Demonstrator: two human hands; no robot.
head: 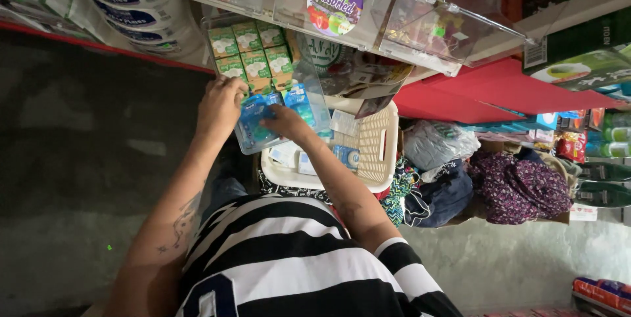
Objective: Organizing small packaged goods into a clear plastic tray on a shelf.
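My left hand (220,108) and my right hand (284,122) both reach into a clear plastic bin (315,97) on a shop shelf. Each hand is on blue blister packs (257,123) stacked at the bin's near end. Behind them in the same bin stand several small green boxes (251,54) in rows. My fingers are curled over the packs, so the exact grip is partly hidden. My striped black and white shirt (289,264) fills the bottom of the view.
A cream plastic basket (376,153) with small blue and white packets sits under my right arm. Clear shelf bins (368,8) hang above. Folded dark and floral fabrics (519,185) lie to the right, beside a red shelf surface (486,90). Grey floor lies left.
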